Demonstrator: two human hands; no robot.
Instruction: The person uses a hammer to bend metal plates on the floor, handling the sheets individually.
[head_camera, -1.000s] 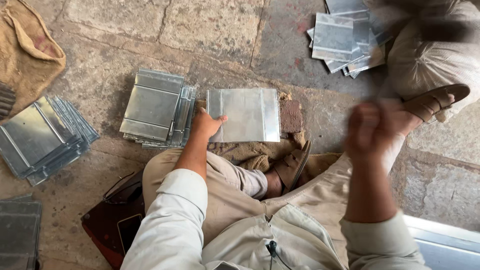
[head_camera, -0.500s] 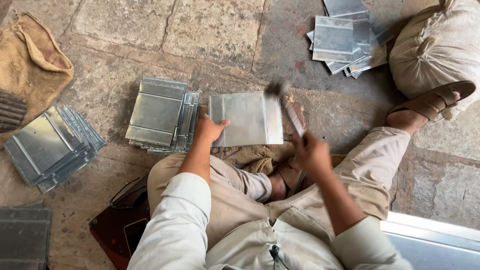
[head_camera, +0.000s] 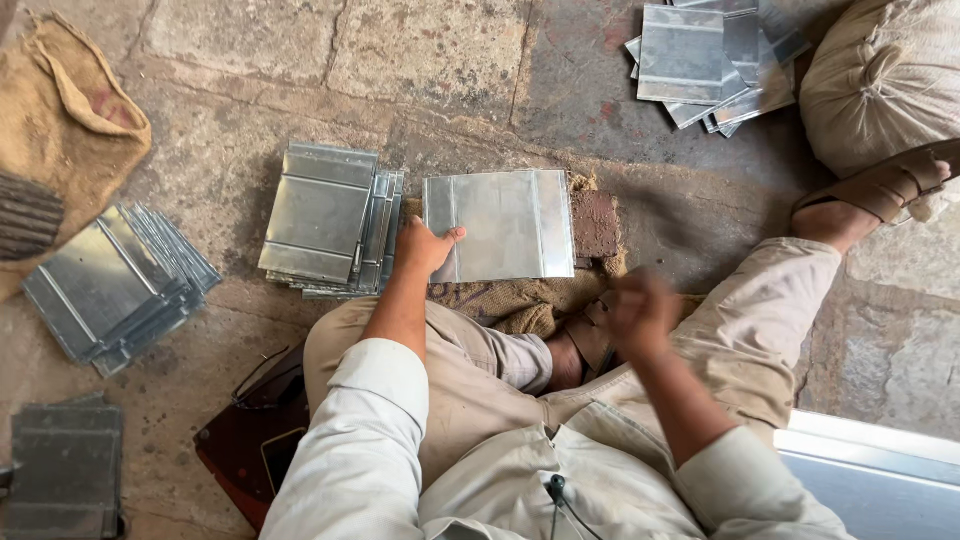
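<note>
I sit on a stone floor with my knees apart. My left hand (head_camera: 428, 246) presses the lower left corner of a flat grey metal sheet (head_camera: 505, 222), thumb on top. The sheet lies on a burlap pad (head_camera: 520, 300), and a brown block (head_camera: 597, 224) sits at its right edge. My right hand (head_camera: 640, 312) is blurred with motion above my lap, apart from the sheet, with the fingers curled. Whether it holds anything is hidden by the blur.
A stack of folded metal sheets (head_camera: 325, 215) lies just left of the sheet. More stacks sit at far left (head_camera: 115, 280), bottom left (head_camera: 65, 465) and top right (head_camera: 700, 55). A burlap sack (head_camera: 65, 120), a stuffed sack (head_camera: 880, 80) and my sandalled foot (head_camera: 880, 190) are around.
My right hand swung down from the right to the sheet's right edge, then pulled back toward my lap. My left hand stayed on the sheet's corner.
</note>
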